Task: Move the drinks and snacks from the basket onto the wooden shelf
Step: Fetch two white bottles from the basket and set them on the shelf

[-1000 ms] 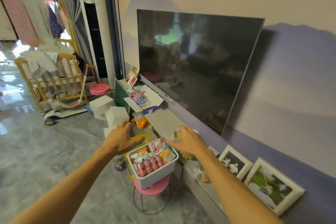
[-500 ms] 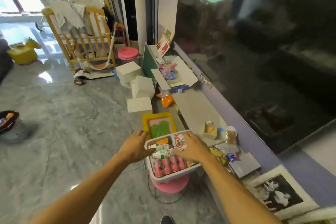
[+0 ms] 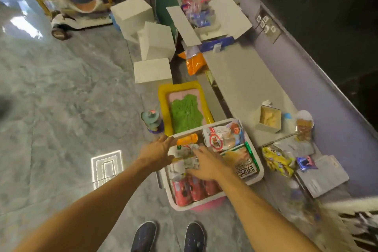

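A white basket (image 3: 212, 123) sits on a pink stool beside the long low shelf (image 3: 241, 80). It holds red cans (image 3: 184, 190) at the near end, white bottles (image 3: 182, 152), an orange bottle (image 3: 187, 139), a red-and-white snack bag (image 3: 224, 136) and a green-edged snack pack (image 3: 243, 161). My left hand (image 3: 157, 152) rests flat against the basket's left rim, fingers apart. Over the white bottles, my right hand (image 3: 208, 165) reaches into the basket with spread fingers touching them; I see nothing gripped.
A yellow tray of green sand (image 3: 184, 108), a small toy figure (image 3: 151, 120) and white foam blocks (image 3: 152, 69) stand on the floor beyond the basket. On the shelf are an open box (image 3: 269, 117), a snack jar (image 3: 304, 127) and yellow wrappers (image 3: 278, 159).
The view has tilted down onto the basket. My right hand has come from the shelf side into the basket, then back from the far snack bag to the white bottles. The left hand stays at the left rim.
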Demonstrator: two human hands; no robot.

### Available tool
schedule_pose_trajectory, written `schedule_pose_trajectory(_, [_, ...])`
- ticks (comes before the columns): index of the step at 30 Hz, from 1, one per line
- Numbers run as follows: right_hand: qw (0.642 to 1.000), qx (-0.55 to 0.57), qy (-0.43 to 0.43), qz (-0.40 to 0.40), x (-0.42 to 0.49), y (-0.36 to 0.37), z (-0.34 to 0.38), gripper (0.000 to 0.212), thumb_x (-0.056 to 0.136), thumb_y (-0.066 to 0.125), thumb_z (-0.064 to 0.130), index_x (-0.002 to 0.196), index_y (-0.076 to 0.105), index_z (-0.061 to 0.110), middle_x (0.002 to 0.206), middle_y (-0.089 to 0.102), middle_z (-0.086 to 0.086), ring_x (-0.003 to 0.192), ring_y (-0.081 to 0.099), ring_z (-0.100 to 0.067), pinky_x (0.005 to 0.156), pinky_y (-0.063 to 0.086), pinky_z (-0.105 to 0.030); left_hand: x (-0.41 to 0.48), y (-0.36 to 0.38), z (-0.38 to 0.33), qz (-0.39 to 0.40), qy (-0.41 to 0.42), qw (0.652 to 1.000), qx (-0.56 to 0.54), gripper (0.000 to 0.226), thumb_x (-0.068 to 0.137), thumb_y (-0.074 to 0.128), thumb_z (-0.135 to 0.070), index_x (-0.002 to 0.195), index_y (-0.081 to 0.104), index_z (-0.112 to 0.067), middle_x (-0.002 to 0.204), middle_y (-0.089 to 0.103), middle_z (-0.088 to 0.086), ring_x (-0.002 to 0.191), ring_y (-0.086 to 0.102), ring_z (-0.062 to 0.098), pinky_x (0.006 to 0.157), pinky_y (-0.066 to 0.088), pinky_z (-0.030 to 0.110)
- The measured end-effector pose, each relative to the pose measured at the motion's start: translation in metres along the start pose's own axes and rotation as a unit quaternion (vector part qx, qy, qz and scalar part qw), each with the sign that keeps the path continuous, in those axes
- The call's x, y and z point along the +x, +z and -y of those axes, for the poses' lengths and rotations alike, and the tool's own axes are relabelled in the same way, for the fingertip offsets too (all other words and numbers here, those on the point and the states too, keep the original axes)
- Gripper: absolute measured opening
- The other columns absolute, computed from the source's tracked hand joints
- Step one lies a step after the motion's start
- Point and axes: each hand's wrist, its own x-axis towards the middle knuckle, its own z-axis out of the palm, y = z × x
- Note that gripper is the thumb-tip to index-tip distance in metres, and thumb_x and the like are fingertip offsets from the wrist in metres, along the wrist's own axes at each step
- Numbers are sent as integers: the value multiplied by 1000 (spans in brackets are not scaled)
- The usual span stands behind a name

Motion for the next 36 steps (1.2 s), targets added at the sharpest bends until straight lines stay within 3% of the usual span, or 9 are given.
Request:
schedule_pose_trajectory(3, [999, -8, -17, 27, 32, 32, -16, 72, 98, 71, 47, 160, 41, 23, 169, 32, -5, 164, 9, -30, 124, 33, -56, 27, 33, 15, 17, 10, 1000, -9, 84, 92, 69, -55, 162, 27, -36, 156, 46, 4, 129, 58, 35, 99, 53, 47])
schedule_pose_trajectory(7, [998, -39, -20, 34, 45, 41, -18, 70, 94, 80, 37, 155, 49, 21, 155, 47, -9, 148, 38, -36, 113, 45, -53, 43, 57, 20, 9, 15, 1000, 9, 84, 90, 65, -66, 160, 35, -31, 157, 50, 3, 126, 61, 34, 102, 51, 43])
schedule_pose_trajectory(10, [998, -54, -37, 18, 43, 36, -19, 64, 94, 81, 21, 151, 52, 15, 154, 47, -11, 146, 42, -36, 112, 46, -52, 49, 54, 15, 8, 4, 1000, 4, 78, 87, 72, -63, 154, 47, -33, 150, 57, 4, 124, 63, 30, 101, 52, 39])
schedule_pose_trajectory(14, [998, -9, -46, -29, 21, 34, -35, 69, 93, 80, 15, 152, 45, 14, 163, 36, -7, 156, 28, -29, 115, 46, -47, 47, 33, 0, 25, 4, 1000, -6, 63, 90, 72, -48, 146, 55, -24, 138, 56, 6, 112, 67, 32, 91, 57, 41])
schedule_pose_trajectory(18, [988, 115, 19, -105, -21, 31, -53, 62, 90, 81, 18, 142, 47, 26, 146, 46, 3, 134, 50, -23, 104, 52, -44, 40, -1, -12, 29, 24, 998, -40, 54, 89, 74, -29, 139, 61, -13, 134, 55, 9, 104, 68, 36, 87, 56, 42])
schedule_pose_trajectory(22, [925, 334, 75, -163, -73, 12, -52, 66, 99, 73, 17, 156, 42, 28, 149, 51, 11, 137, 47, -10, 114, 41, -35, 18, -46, -33, 25, 24, 998, -60, 39, 88, 72, -23, 127, 70, -15, 115, 73, 6, 97, 70, 24, 79, 54, 34])
schedule_pose_trajectory(29, [831, 468, 102, -284, -154, -66, -23, 76, 99, 74, 44, 161, 32, 33, 149, 53, 15, 135, 54, -7, 113, 47, -37, -39, -164, -105, -30, 86, 990, -109, 53, 81, 84, -36, 129, 69, -24, 94, 65, -8, 84, 64, 14, 65, 47, 19])
schedule_pose_trajectory(32, [796, 483, 99, -352, -199, -108, -10, 63, 90, 80, 51, 145, 49, 43, 134, 68, 17, 120, 67, -2, 102, 58, -45, -70, -222, -149, -53, 148, 976, -152, 56, 75, 87, -47, 125, 68, -30, 104, 68, -12, 93, 67, 10, 74, 50, 17])
schedule_pose_trajectory(36, [733, 490, 109, -458, -275, -159, 14, 57, 82, 89, 43, 127, 55, 53, 120, 74, 17, 110, 72, -3, 91, 62, -33, -118, -287, -208, -31, 241, 938, -247, 41, 78, 89, -35, 114, 70, -29, 107, 75, -15, 97, 71, -3, 82, 56, 18])
